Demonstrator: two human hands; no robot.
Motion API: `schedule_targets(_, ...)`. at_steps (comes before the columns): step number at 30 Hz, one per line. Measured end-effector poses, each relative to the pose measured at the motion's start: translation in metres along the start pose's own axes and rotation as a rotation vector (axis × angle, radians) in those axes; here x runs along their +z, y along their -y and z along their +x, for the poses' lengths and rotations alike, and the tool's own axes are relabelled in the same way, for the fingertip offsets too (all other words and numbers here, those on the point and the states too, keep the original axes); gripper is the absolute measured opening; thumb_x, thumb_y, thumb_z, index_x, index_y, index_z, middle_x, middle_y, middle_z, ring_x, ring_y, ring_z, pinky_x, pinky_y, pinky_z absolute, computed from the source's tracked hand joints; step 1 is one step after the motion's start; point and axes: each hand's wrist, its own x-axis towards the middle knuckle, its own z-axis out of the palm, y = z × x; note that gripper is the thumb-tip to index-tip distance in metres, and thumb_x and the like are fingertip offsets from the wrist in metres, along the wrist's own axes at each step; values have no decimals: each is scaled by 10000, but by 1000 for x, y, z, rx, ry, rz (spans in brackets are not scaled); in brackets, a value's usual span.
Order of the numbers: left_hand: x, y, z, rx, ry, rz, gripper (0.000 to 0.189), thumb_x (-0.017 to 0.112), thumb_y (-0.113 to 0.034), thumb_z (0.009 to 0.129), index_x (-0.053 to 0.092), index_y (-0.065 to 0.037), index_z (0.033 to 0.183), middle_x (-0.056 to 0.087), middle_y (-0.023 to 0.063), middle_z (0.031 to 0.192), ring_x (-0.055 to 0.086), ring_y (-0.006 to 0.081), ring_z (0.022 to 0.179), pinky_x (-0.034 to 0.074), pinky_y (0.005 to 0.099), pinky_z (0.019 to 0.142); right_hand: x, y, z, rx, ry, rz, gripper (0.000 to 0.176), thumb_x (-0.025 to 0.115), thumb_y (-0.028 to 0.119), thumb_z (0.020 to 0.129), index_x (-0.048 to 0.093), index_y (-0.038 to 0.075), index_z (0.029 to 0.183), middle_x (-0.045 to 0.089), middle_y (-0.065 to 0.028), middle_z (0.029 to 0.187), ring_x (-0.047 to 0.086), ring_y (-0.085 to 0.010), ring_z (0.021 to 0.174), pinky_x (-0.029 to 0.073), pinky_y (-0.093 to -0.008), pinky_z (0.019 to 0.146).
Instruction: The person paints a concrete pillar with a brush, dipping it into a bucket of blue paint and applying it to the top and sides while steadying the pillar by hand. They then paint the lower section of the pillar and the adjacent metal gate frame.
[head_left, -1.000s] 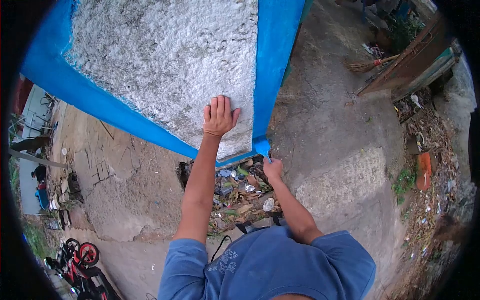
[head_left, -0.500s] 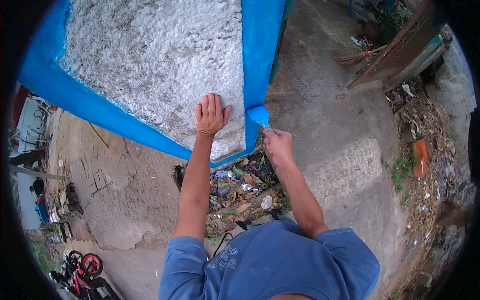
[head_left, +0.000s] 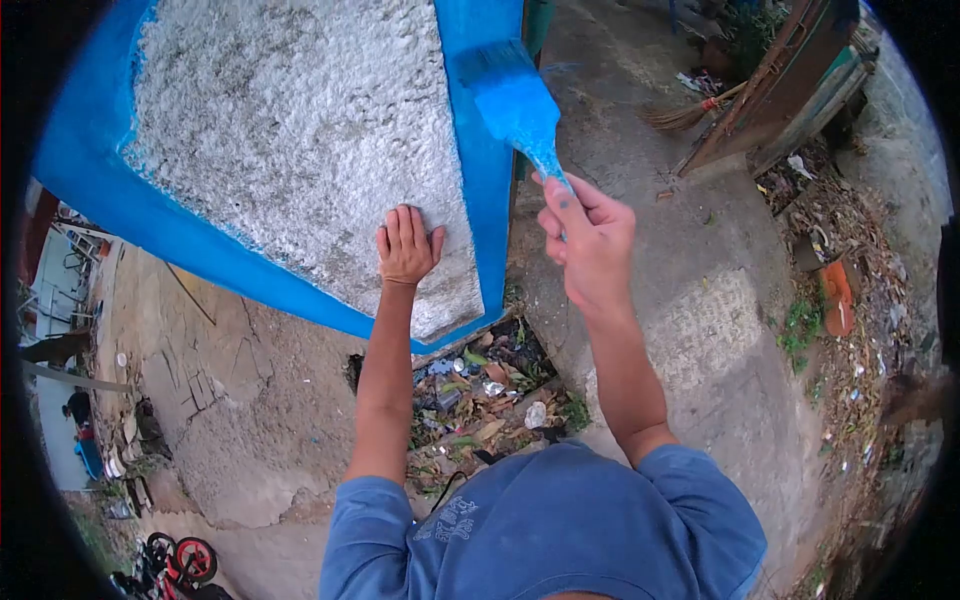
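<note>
My left hand lies flat, fingers stretched out, on the rough white textured panel of the wall. In my right hand is a paintbrush, gripped by its handle. Blue paint coats the brush's ferrule area and part of the handle; the dark bristles point up and left, overlapping the blue border along the panel's right side. A small dark spot shows on my right thumb. The blue border also runs along the panel's lower left edge.
A litter-filled gutter with leaves and plastic lies below the wall corner. Concrete ground stretches on both sides. A broom rests near a rusty sheet at upper right. A red motorcycle stands at lower left.
The brush has risen from low on the blue border, moving up and nearer the camera in my right hand. My left hand stays on the panel; the view has shifted slightly.
</note>
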Motion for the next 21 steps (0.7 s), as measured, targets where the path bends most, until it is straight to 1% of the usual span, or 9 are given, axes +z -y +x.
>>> schedule_targets(1,0,1,1,-13,-2,8,554,491,-456,890,563,14,1174,533,168,1247,491,319,1171,195,460,1069,-2,-6,1,-7,3,1,251,588,144,907,619,-67,1039,490,14,643,391,-15,518,256,-160,401)
schedule_targets(4,-1,1,1,-10,25,-5,551,489,-460,889,571,11,1165,537,165,1236,499,317,1157,196,458,1067,-22,-58,0,-32,4,-104,232,580,147,915,627,-42,1041,486,25,649,397,-14,530,277,-169,412)
schedule_targets(8,0,2,4,-20,37,1,549,487,-465,889,579,7,1155,539,160,1230,505,311,1146,203,455,1061,-68,-167,-15,103,-138,-341,227,593,198,894,667,-2,969,491,51,597,428,-22,509,342,-223,441)
schedule_targets(10,-1,2,2,14,18,-14,592,491,-449,893,535,69,1176,505,229,1243,470,386,1162,275,496,1000,-83,-203,-29,160,-174,-355,222,595,197,884,669,-8,929,505,34,581,448,-37,506,357,-242,453)
schedule_targets(11,-2,1,1,13,21,-14,592,491,-449,893,535,69,1176,505,229,1243,470,386,1162,275,496,1000,-91,-220,-36,214,-211,-370,222,597,196,875,671,-13,889,518,18,565,467,-51,504,371,-262,465)
schedule_targets(16,0,2,1,10,14,-20,612,503,-457,885,517,67,1200,494,227,1259,460,385,1179,264,496,1012,-149,-309,-56,369,-253,-663,185,624,158,852,667,-15,802,477,29,548,407,-64,436,309,-257,405)
schedule_targets(18,-1,2,2,15,-10,-19,613,503,-456,885,511,66,1208,490,226,1267,456,383,1187,251,494,1024,-151,-309,-52,406,-267,-744,179,628,146,840,660,-9,757,483,21,541,408,-78,421,305,-261,399)
schedule_targets(20,3,2,3,15,-28,-15,615,504,-454,885,505,64,1215,485,225,1275,452,382,1195,238,491,1036,-146,-299,-49,643,-208,-781,166,630,129,836,648,-11,749,498,2,539,411,-98,402,285,-272,382)
schedule_targets(21,5,3,3,14,-30,-19,611,505,-451,884,508,64,1213,486,224,1278,450,379,1200,227,488,1046,-140,-291,-42,637,-208,-781,166,630,129,836,648,-11,749,498,2,539,411,-98,402,285,-272,382)
